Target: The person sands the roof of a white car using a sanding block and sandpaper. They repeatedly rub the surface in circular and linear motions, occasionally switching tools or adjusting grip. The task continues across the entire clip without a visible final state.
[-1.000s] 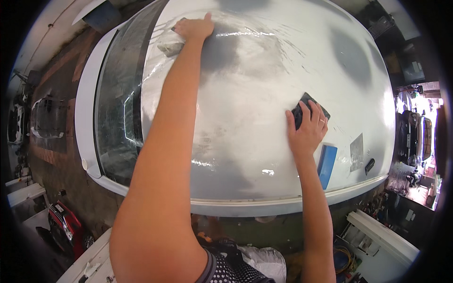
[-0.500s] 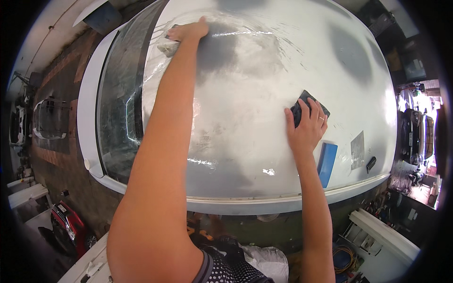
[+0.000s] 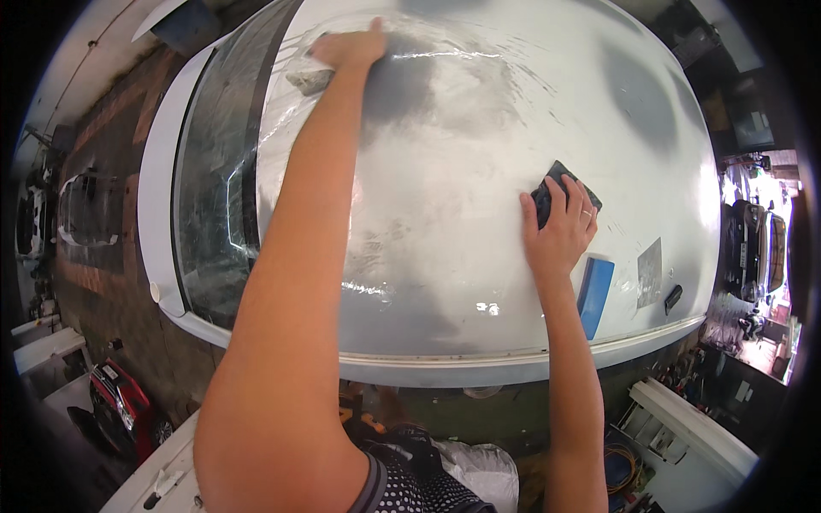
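My left arm stretches to the far left of a wet white car roof [image 3: 445,188] with grey sanded patches. There my left hand [image 3: 351,50] presses down, thumb apart. A dark edge shows under its blurred fingers, too little to name. Beside that hand lies a crumpled grey-beige piece [image 3: 310,82]. Right of the middle, my right hand [image 3: 560,224] is closed over a dark sanding pad [image 3: 558,175], which rests on the roof. To the right of my wrist lies a long blue block [image 3: 596,297]. Farther right are a grey rectangular sheet [image 3: 650,272] and a small black piece [image 3: 674,298].
A dark windshield [image 3: 218,188] borders the roof on the left. The roof's near edge [image 3: 445,366] runs across in front of me. A red car part [image 3: 120,398] stands at lower left. White panels [image 3: 693,427] and a coiled hose [image 3: 624,466] sit at lower right.
My left hand has shifted slightly right and away from me, uncovering more of the grey-beige piece. My right hand stays on the dark pad, nearly in place. The view has tilted a little.
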Action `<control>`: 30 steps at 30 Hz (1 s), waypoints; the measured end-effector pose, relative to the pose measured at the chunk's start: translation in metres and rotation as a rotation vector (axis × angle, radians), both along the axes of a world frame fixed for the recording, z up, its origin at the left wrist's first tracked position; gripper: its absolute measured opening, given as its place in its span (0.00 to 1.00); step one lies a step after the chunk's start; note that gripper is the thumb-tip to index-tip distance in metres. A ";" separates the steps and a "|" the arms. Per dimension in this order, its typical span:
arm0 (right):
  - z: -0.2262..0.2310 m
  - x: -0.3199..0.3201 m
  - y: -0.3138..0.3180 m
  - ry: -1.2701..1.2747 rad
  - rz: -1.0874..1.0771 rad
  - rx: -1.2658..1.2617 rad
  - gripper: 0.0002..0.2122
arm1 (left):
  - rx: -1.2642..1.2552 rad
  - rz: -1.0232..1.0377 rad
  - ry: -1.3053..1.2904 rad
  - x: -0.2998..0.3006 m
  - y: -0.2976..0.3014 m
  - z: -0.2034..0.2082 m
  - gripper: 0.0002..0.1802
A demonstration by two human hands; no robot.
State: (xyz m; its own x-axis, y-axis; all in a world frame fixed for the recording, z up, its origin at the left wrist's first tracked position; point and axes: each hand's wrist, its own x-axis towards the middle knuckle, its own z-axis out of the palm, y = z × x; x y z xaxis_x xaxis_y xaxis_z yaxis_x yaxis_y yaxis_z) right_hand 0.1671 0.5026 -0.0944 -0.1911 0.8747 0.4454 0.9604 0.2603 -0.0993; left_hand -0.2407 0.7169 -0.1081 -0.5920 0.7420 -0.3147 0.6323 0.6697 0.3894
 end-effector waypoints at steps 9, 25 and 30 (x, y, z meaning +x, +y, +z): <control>0.000 0.008 0.001 -0.011 -0.021 0.005 0.22 | 0.120 -0.167 0.154 0.021 0.003 -0.011 0.60; 0.002 0.005 -0.001 0.000 0.000 0.008 0.22 | 0.180 -0.321 0.231 0.043 0.001 -0.006 0.55; 0.003 0.002 0.000 0.009 0.007 0.020 0.21 | 0.536 -0.536 0.272 0.069 -0.061 -0.021 0.54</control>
